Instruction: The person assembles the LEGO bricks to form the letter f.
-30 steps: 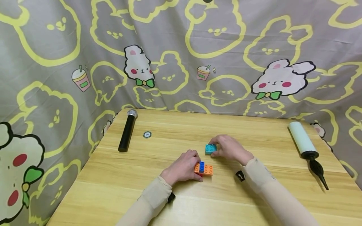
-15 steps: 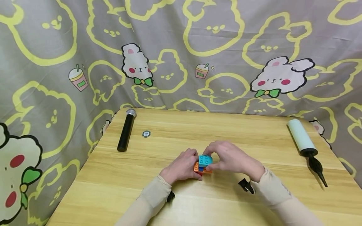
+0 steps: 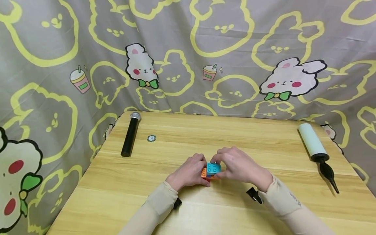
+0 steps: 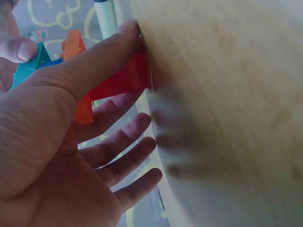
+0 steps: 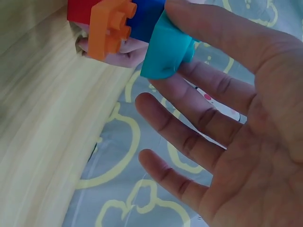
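A small stack of toy building bricks stands on the table between my two hands. The red brick [image 4: 123, 78] is at the bottom, held between thumb and fingers of my left hand [image 3: 187, 173]. Across it lies an orange brick [image 5: 100, 30], its bare studs showing in the right wrist view. A blue brick [image 5: 146, 19] sits on the orange one. Uppermost is a teal brick [image 3: 213, 168] with one rounded side, right at the top of the blue brick. My right hand [image 3: 241, 167] pinches it between thumb and fingertips, with the other fingers spread apart.
On the wooden table [image 3: 117, 192], a black microphone [image 3: 130, 135] with a silver head lies at the back left, beside a round token [image 3: 151, 138]. A pale hand pump [image 3: 312, 140] with a black nozzle end lies at the right. A patterned curtain [image 3: 182, 32] hangs behind the table.
My right hand has brought the teal brick from the table, left and toward me, onto the top of the stack. My left hand has kept its grip on the stack, nearly still.
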Tool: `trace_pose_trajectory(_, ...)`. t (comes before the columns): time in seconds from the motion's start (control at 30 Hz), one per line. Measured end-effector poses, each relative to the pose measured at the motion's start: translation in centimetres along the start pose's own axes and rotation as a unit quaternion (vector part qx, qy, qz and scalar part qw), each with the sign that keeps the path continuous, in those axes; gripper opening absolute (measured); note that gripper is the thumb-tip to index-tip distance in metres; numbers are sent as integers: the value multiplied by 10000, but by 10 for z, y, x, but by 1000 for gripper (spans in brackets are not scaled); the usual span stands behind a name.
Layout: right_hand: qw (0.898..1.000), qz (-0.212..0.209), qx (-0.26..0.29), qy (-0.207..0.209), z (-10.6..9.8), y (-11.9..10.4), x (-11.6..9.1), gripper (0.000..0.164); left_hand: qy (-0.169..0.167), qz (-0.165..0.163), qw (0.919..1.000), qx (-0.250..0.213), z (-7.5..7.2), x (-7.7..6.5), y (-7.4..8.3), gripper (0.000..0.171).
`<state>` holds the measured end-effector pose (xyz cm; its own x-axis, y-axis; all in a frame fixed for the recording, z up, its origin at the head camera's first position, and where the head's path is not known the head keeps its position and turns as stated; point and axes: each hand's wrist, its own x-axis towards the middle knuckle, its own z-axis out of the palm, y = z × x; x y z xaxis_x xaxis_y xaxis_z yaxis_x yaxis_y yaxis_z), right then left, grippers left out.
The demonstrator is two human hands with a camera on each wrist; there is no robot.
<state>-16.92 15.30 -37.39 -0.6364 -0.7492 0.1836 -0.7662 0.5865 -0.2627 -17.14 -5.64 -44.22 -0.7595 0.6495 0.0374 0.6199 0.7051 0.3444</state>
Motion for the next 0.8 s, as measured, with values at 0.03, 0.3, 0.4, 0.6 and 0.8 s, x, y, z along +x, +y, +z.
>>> trace_pose_trajectory(0.03,10000,-3,-8,17,0,0,0,36,-12,-6,10000,4,0,0,0,55)
trace_pose_trajectory(0.3,9996,94,-279,11,2,-5,2,29,-39,-14,10000,-73,-1,0,0,51)
trace_pose_trajectory(0.4,9996,142,-248,-2,1,-6,1,29,-31,-12,9999,-107,-1,0,0,50)
trace_pose_trajectory(0.6,9995,218,-225,-40,1,-7,1,30,9,8,10000,-66,0,0,-1,51)
trace_pose_trajectory(0.8,9969,278,-729,-79,1,-11,0,35,3,-2,10000,-25,1,0,-1,52)
